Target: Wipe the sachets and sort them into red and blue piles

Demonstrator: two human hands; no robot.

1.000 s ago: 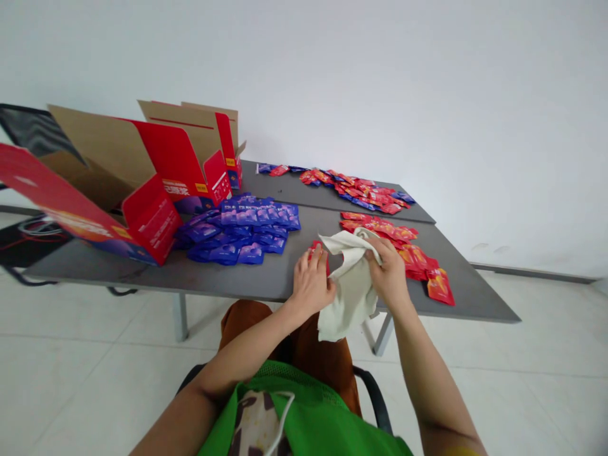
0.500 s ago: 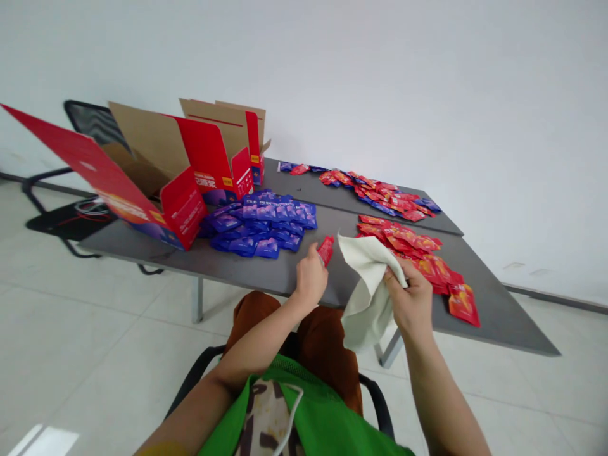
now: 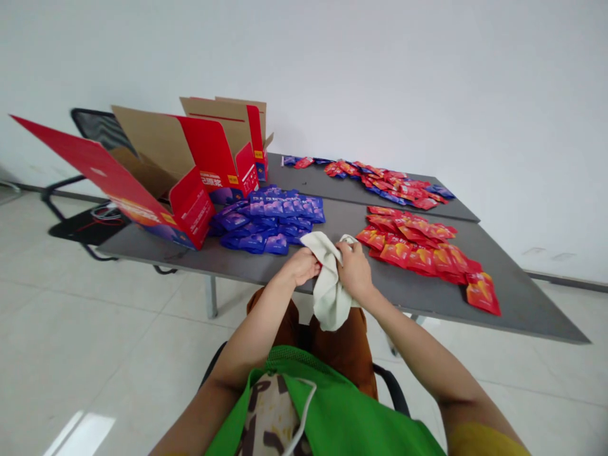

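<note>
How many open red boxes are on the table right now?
3, on the left of the table: the nearest box near the front edge, the middle box behind it, and the far box partly hidden behind that. Others may be hidden.

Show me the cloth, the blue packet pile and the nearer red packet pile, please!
Cloth (image 3: 329, 297): head view, on its hanging folds.
Blue packet pile (image 3: 273, 221): head view, on the middle of the pile.
Nearer red packet pile (image 3: 420, 258): head view, on a packet mid-pile.

From here I see soft, matt cloth (image 3: 329, 301), shiny plastic-looking red pouches (image 3: 420, 258) and blue pouches (image 3: 281, 209), smooth-printed cardboard boxes (image 3: 194, 212), and a smooth, matt tabletop (image 3: 515, 304).
</note>
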